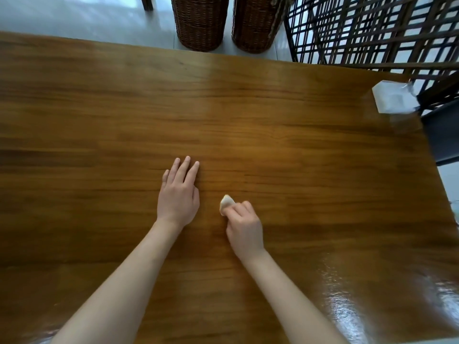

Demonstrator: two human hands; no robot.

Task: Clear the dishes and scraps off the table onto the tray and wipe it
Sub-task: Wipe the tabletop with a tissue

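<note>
The brown wooden table (273, 115) fills the head view. My left hand (179, 192) lies flat on it near the middle, fingers straight and together, palm down. Just to its right my right hand (244, 228) has its fingers curled round a small crumpled white tissue (226, 202), which sticks out past the knuckles and touches the tabletop. No dishes, scraps or tray show in this view.
A clear plastic tissue pack (393, 99) sits at the table's far right corner. Two woven wicker baskets (201, 23) stand on the floor beyond the far edge, with a dark lattice rack (372, 31) to their right. A dark chair (442, 130) stands off the right edge.
</note>
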